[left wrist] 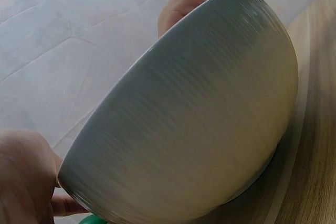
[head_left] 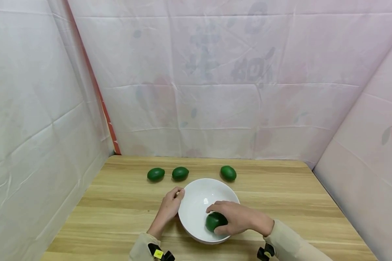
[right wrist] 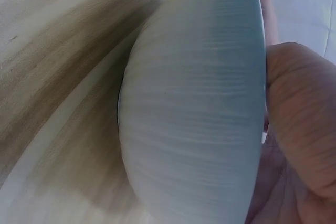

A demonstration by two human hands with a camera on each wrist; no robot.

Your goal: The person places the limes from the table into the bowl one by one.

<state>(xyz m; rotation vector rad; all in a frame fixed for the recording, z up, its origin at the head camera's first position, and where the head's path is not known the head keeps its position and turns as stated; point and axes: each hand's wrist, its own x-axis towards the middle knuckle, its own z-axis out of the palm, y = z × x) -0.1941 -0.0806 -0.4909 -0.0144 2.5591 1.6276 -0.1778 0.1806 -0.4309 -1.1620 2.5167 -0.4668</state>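
A white bowl stands on the wooden table near its front. At its left side my left hand grips the rim, thumb and fingers about the edge; the left wrist view shows this hand at the lower left of the bowl's outer wall. My right hand reaches over the right rim and holds a green lime inside the bowl, fingers behind it and thumb in front. From the right wrist, the bowl wall hides the lime, and the thumb shows beside the rim.
Beyond the bowl lie three more limes: one at far left, another beside it, and a third to the right. Pale printed cloth hangs behind the wooden table and along both sides.
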